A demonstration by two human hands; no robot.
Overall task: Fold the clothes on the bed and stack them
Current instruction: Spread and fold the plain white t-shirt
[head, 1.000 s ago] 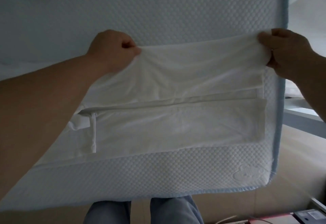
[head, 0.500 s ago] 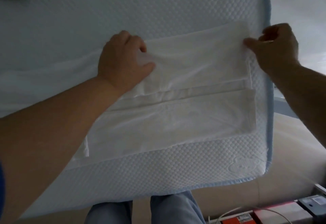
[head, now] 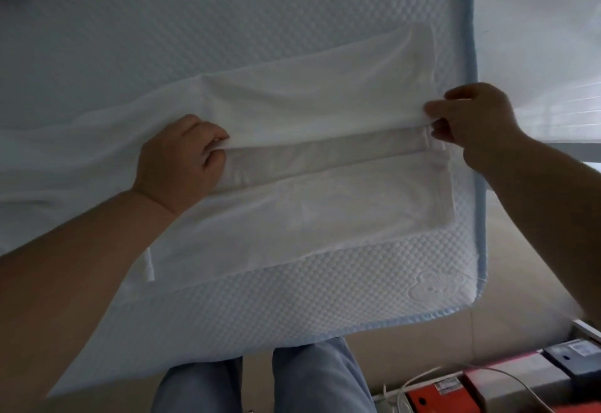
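Note:
A white garment [head: 309,100] lies spread across the near right corner of the bed [head: 292,295], partly folded into long bands. My left hand [head: 182,162] pinches the folded edge at the garment's middle left. My right hand [head: 471,116] pinches the same edge at its right end, near the bed's side. Between the hands the edge is lifted a little off the layer below. A small white tab [head: 147,264] sticks out by my left forearm.
The quilted mattress has a light blue piping edge [head: 478,165] on the right and near sides. My legs [head: 260,383] stand at the bed's foot. Red and grey boxes [head: 507,383] and a white cable [head: 419,380] lie on the floor at lower right.
Both hands came down from the garment's far edge to a fold line nearer me and now pinch it. The far part of the garment lies flat on the bed.

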